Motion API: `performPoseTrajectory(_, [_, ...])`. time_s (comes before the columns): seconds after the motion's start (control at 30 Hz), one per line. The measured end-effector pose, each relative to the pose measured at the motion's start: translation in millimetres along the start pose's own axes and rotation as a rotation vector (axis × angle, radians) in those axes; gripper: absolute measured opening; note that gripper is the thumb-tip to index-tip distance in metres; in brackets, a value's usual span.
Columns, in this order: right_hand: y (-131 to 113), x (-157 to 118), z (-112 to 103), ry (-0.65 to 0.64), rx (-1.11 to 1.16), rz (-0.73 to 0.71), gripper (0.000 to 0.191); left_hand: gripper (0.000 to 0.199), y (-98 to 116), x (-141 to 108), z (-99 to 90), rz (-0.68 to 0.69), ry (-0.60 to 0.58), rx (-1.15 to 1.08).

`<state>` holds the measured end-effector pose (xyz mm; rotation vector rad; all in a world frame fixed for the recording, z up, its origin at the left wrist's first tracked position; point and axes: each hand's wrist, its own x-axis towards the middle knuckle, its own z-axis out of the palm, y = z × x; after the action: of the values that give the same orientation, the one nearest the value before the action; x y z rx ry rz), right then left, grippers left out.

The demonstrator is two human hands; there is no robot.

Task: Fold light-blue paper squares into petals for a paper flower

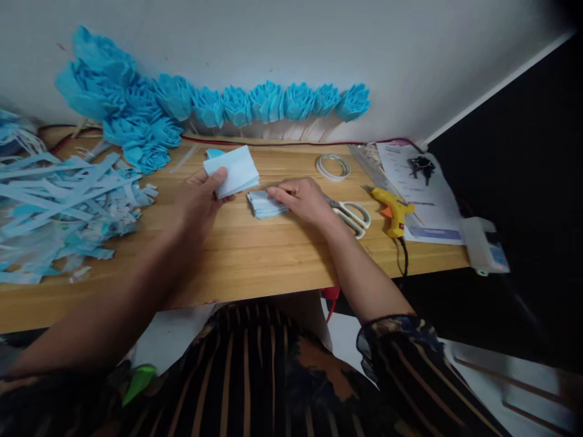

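My left hand is raised above the wooden table, its thumb on top of a few light blue rectangular sheets that it grips at their left side. To the right, a small stack of similar pale blue pieces lies on the table. The fingers of my right hand are closed on the right end of that stack. White-handled scissors lie just right of my right hand, their blades partly hidden behind it. A bit of brighter blue material shows behind the held sheets.
Blue fabric-like flowers on sticks line the wall. A pile of blue strips covers the table's left. Tape rolls, a yellow glue gun, printed paper, keys and a white device are at the right.
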<state>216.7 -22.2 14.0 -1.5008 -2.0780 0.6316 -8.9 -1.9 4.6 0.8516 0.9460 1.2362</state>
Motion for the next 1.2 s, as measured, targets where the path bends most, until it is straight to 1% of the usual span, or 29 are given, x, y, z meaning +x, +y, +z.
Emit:
performPoseTrajectory(0.07, [1.4, 0.0, 0.5, -0.039, -0.018, 0.006, 0.043, 0.011, -0.5, 0.3, -0.1, -0.003, 0.008, 0.007])
performPoseTrajectory(0.17, [2.8, 0.3, 0.3, -0.090, -0.027, -0.007, 0.022, 0.009, -0.9, 0.4, 0.2, -0.004, 0.012, 0.015])
performPoseTrajectory(0.23, [2.6, 0.3, -0.6, -0.114, -0.034, 0.004, 0.019, 0.008, -1.2, 0.4, 0.6, -0.010, 0.013, 0.027])
performPoseTrajectory(0.43, [-4.1, -0.1, -3.5, -0.208, -0.119, 0.055, 0.035, 0.003, 0.2, -1.8, 4.0, -0.036, 0.019, 0.030])
performPoseTrajectory(0.57, [-11.4, -1.8, -4.7, -0.250, -0.211, 0.033, 0.042, 0.009, 1.7, -4.1, 6.2, -0.056, 0.015, -0.001])
performPoseTrajectory(0.63, [-14.9, -3.2, -4.9, -0.261, -0.260, 0.024, 0.044, 0.009, 1.0, -4.1, 5.9, -0.067, 0.009, 0.000])
performPoseTrajectory(0.73, [-17.6, -4.8, -5.0, -0.268, -0.299, 0.022, 0.045, 0.005, -1.4, -2.7, 4.5, -0.065, 0.007, 0.028])
performPoseTrajectory(0.83, [-14.9, -4.7, -6.1, -0.262, -0.253, 0.016, 0.044, 0.004, -4.0, -0.8, 3.2, -0.065, 0.005, 0.039])
performPoseTrajectory(0.9, [-10.3, -3.9, -7.6, -0.236, -0.158, 0.013, 0.038, 0.004, -5.2, 0.3, 2.6, -0.066, 0.006, 0.042])
performPoseTrajectory(0.97, [-5.0, -2.6, -8.6, -0.167, -0.031, -0.002, 0.030, 0.005, -6.2, 1.0, 2.1, -0.066, 0.000, 0.042])
performPoseTrajectory(1.0, [-2.8, -2.0, -8.7, -0.105, 0.031, -0.009, 0.032, 0.007, -6.8, 1.2, 1.7, -0.066, -0.007, 0.043])
performPoseTrajectory(1.1, [-0.3, -0.5, -6.0, 0.096, 0.217, 0.011, 0.051, 0.013, -9.3, 0.4, 1.2, -0.048, -0.044, 0.060])
performPoseTrajectory(1.13, [-1.2, -0.3, -4.2, 0.139, 0.282, 0.028, 0.053, 0.016, -10.4, -0.6, 1.4, -0.032, -0.062, 0.076])
performPoseTrajectory(1.2, [-5.3, -0.3, -0.1, 0.161, 0.406, 0.060, 0.052, 0.020, -12.3, -3.8, 2.7, 0.015, -0.098, 0.117])
